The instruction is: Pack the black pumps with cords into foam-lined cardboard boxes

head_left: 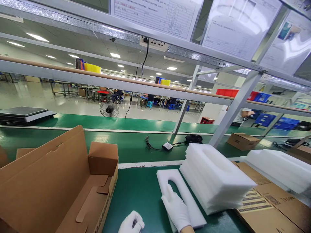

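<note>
My right hand (176, 207), in a white glove, lies over a flat white foam insert (191, 207) with a rounded cut-out. Its fingers point forward, stretched out across the cut-out, not wrapped round the foam. My left hand (132, 222), gloved too, is at the bottom edge of the view over the green bench. Its fingers are curled in towards the thumb, and nothing shows between them. Right of the insert stands a stack of white foam pieces (216, 181). An open cardboard box (102, 165), its lid raised, sits to the left of my left hand.
Flattened printed cartons (264, 207) lie at right beside more white foam (279, 168). A power adapter (167, 146) with cables, a small carton (243, 141) and a scale (24, 113) stand farther back. A slanted metal post (235, 106) rises behind the foam stack.
</note>
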### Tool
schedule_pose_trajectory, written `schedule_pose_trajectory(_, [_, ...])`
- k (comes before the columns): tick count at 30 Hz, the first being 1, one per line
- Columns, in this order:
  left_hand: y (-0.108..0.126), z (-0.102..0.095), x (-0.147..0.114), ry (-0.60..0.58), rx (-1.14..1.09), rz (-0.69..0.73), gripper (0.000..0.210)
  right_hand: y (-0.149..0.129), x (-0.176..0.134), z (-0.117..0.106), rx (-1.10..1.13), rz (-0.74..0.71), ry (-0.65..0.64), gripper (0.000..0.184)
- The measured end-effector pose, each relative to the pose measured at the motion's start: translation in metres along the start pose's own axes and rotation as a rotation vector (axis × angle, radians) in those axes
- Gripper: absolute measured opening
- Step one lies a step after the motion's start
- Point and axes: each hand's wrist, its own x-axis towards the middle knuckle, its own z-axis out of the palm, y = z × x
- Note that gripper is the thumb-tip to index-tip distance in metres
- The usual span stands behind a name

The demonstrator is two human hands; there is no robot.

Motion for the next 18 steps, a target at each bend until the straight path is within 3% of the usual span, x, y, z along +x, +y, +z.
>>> schedule_pose_trajectory(9, [-0.003,0.003,0.000,-0.012,-0.128,0.094,0.013,0.001,0.001,0.001,0.002,0.000,0.008,0.061])
schedule_pose_trajectory(18, [-0.015,0.006,0.004,-0.060,-0.296,0.037,0.017,-0.002,-0.001,-0.003,-0.001,0.009,-0.012,0.062])
